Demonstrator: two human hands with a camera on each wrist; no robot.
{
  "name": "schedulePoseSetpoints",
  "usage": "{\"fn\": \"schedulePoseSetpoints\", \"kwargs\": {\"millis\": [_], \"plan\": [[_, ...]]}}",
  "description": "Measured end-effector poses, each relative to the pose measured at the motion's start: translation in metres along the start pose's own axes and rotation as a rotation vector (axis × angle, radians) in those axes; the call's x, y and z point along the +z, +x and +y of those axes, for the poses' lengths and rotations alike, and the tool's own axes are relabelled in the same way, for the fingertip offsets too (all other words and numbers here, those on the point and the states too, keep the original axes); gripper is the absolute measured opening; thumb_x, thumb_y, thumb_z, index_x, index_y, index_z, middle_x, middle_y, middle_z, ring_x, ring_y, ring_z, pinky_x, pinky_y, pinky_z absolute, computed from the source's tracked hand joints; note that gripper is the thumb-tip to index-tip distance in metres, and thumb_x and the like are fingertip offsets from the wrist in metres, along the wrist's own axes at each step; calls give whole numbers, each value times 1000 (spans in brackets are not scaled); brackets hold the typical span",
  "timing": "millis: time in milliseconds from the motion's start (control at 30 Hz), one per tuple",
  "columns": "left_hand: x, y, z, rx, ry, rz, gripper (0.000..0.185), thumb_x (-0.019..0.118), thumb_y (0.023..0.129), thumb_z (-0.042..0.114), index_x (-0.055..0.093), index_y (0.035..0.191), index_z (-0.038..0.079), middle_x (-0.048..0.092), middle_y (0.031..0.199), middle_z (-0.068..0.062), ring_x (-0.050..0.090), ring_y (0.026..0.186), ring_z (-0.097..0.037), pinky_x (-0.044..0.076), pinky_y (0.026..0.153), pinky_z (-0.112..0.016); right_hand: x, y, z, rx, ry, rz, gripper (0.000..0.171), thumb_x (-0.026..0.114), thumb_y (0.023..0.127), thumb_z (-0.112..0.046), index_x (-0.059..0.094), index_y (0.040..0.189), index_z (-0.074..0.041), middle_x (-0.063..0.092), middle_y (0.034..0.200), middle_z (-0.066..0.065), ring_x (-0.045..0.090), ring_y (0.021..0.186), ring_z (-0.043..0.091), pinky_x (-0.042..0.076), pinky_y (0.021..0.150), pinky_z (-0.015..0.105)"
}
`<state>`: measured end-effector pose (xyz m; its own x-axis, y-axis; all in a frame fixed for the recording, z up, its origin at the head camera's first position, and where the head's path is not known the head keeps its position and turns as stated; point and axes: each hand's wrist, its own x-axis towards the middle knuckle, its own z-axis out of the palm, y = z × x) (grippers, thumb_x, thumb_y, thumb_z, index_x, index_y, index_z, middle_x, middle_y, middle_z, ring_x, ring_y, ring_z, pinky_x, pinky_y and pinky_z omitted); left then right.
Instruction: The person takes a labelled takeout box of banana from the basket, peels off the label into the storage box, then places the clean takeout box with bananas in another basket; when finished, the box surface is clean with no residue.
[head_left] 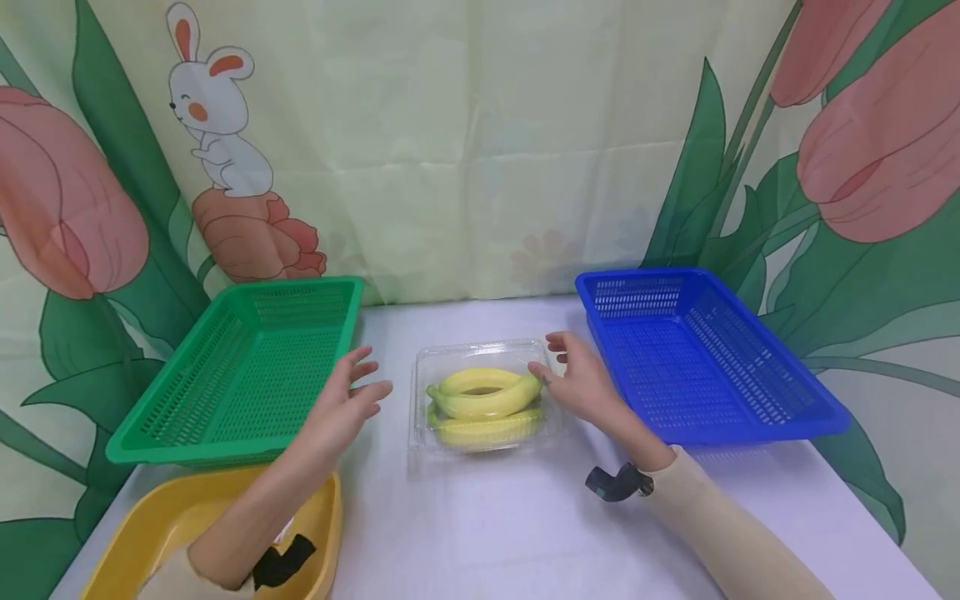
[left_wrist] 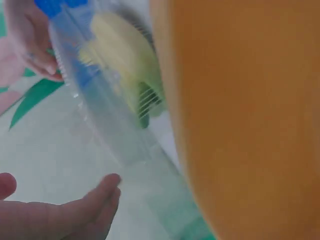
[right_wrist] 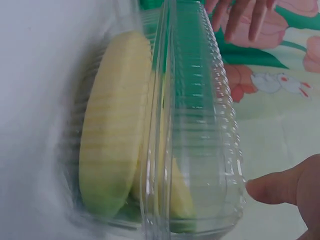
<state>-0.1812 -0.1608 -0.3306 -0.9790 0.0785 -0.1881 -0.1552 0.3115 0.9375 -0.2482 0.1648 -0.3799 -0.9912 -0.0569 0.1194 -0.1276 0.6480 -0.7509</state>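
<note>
A clear plastic clamshell box (head_left: pixel 441 358) sits in the middle of the table with its lid down. Several yellow-green bananas (head_left: pixel 480 404) lie inside, seen through the plastic. To the box's left my left hand (head_left: pixel 341 408) hovers apart from it, fingers spread and holding nothing. My right hand (head_left: pixel 581 379) is at the box's right side, with its fingers loosely bent. In the right wrist view the right thumb (right_wrist: pixel 280 187) has its tip right at the ridged edge of the lid.
A green basket (head_left: pixel 153 437) stands on the left and a blue basket (head_left: pixel 810 417) on the right. At the front left, a yellow basin (head_left: pixel 146 517) lies under my left forearm. A printed curtain (head_left: pixel 465 150) hangs behind the white table (head_left: pixel 465 533).
</note>
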Motion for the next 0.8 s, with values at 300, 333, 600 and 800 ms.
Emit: {"fn": "schedulePoseSetpoints", "kwargs": {"millis": [300, 333, 600, 800], "plan": [[29, 56, -5, -153, -60, -4, 79, 56, 107, 30, 11, 171, 16, 17, 176, -20, 25, 161, -43, 29, 130, -62, 12, 6, 5, 248, 243, -59, 68, 61, 108, -16, 25, 164, 1, 37, 165, 29, 47, 148, 50, 56, 109, 54], [30, 59, -4, -162, -52, -6, 79, 56, 107, 31, 12, 171, 16, 18, 176, -20, 26, 161, -42, 30, 129, -62, 13, 6, 6, 257, 256, -57, 70, 60, 108, -15, 23, 164, 0, 35, 166, 29, 47, 148, 49, 57, 108, 53], [35, 68, 12, -178, 15, -80, 82, 56, 106, 34, 9, 170, 14, 16, 177, -19, 25, 162, -39, 34, 127, -63, 21, 6, 10, 345, 259, -103, 73, 58, 110, -25, 18, 166, 1, 33, 167, 31, 48, 147, 49, 55, 111, 54], [37, 72, 11, -193, -6, -55, 83, 55, 107, 33, 6, 170, 12, 12, 178, -19, 21, 163, -40, 34, 127, -64, 23, 5, 13, 341, 269, -137, 71, 56, 110, -27, 22, 164, 5, 37, 164, 35, 50, 146, 49, 55, 110, 55]]}}
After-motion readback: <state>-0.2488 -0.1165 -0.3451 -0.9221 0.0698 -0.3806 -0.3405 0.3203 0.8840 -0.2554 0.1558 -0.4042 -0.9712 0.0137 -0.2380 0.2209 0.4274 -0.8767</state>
